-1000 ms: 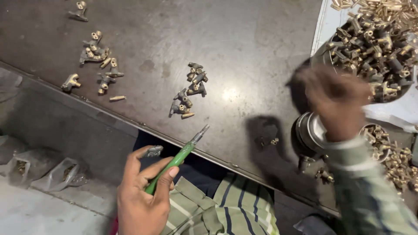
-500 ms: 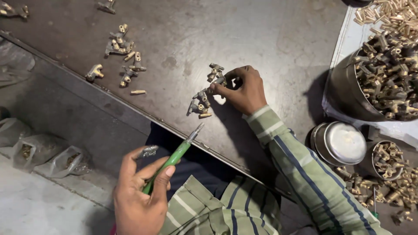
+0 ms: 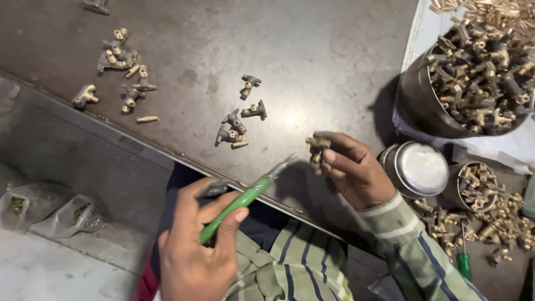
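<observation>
One brass fitting [image 3: 318, 146] pinched in my right hand [image 3: 351, 170], fingers closed on it just above the table [image 3: 312, 50] edge. My left hand [image 3: 192, 251] grips one green-handled tool [image 3: 242, 198], tip aimed at the fitting, not touching. On the table nearby: a cluster of about five brass fittings [image 3: 241, 117]; farther left, a looser scatter [image 3: 120, 67]. To my right: one large metal pot [image 3: 473, 78] heaped with fittings, one lidded tin [image 3: 417, 169], one small cup [image 3: 473, 184] of parts, one green screwdriver [image 3: 463, 262].
</observation>
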